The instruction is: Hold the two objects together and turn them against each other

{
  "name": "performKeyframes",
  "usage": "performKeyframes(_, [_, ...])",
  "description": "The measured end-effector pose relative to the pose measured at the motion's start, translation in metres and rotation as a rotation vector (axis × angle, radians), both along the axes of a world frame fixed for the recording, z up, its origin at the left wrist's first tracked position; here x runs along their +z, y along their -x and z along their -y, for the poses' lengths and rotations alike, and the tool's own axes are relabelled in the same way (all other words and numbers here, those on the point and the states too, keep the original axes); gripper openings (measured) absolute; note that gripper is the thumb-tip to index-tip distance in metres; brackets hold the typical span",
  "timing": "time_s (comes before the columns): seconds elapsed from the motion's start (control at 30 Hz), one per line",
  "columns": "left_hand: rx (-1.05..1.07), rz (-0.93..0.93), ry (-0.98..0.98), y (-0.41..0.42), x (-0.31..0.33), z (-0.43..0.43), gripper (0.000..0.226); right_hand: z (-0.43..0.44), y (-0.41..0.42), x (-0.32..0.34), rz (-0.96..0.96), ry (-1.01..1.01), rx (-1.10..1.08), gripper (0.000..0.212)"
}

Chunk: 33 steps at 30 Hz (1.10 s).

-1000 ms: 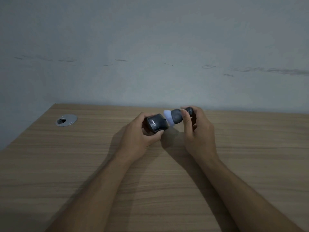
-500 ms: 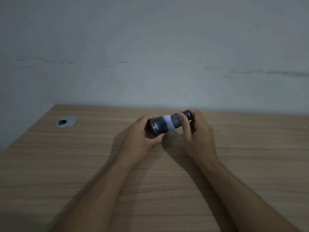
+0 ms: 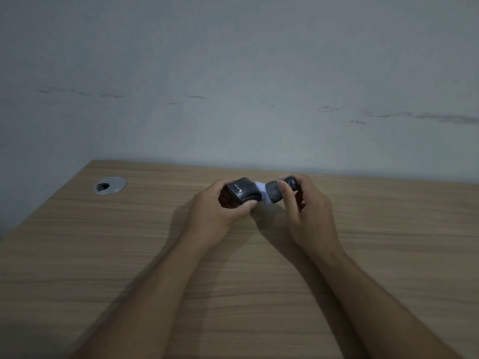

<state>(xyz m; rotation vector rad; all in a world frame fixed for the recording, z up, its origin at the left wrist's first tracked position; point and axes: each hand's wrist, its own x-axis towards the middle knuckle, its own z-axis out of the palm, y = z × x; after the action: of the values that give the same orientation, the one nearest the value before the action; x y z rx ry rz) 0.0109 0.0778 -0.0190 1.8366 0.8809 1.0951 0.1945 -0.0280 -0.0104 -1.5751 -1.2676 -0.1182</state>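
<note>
Both hands meet just above the wooden desk near its far edge. The left hand wraps its fingers round the dark cap — thumb tucked beneath, likely to brace it. The right hand pinches the dark bottle, whose white neck shows between the two — lined up end to end. A metal grommet sits well off to the left.

Wooden desk with light grain under both hands; round silver cable grommet set in its surface well left of the left hand, near far edge; scuffed grey wall beyond the hands.
</note>
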Motion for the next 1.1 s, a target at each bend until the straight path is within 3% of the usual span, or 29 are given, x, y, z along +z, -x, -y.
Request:
performKeyframes(0.17, [0.038,-0.045,-0.014,-0.001,-0.002,-0.003,0.046,0.004,0.01,0.007,-0.083,-0.008,0.103,0.015])
performKeyframes(0.3, [0.017,-0.141,-0.084,-0.001,-0.004,-0.006,0.054,0.005,0.024,0.011,-0.025,0.004,0.23,0.019])
performKeyframes(0.47, [-0.086,-0.013,-0.033,0.0,-0.003,-0.001,0.053,0.0,0.002,0.004,-0.044,0.001,0.002,0.012])
performKeyframes(0.63, [-0.182,-0.035,-0.107,-0.001,-0.002,0.0,0.061,-0.001,-0.009,0.003,-0.103,0.019,-0.075,0.015])
performKeyframes(0.9, [-0.133,-0.092,-0.269,-0.006,-0.004,-0.002,0.064,0.009,0.029,0.013,0.056,-0.07,0.234,0.018])
performKeyframes(1.1, [-0.133,-0.129,-0.304,-0.005,0.0,0.001,0.074,0.006,0.005,0.009,-0.029,-0.08,-0.041,0.014])
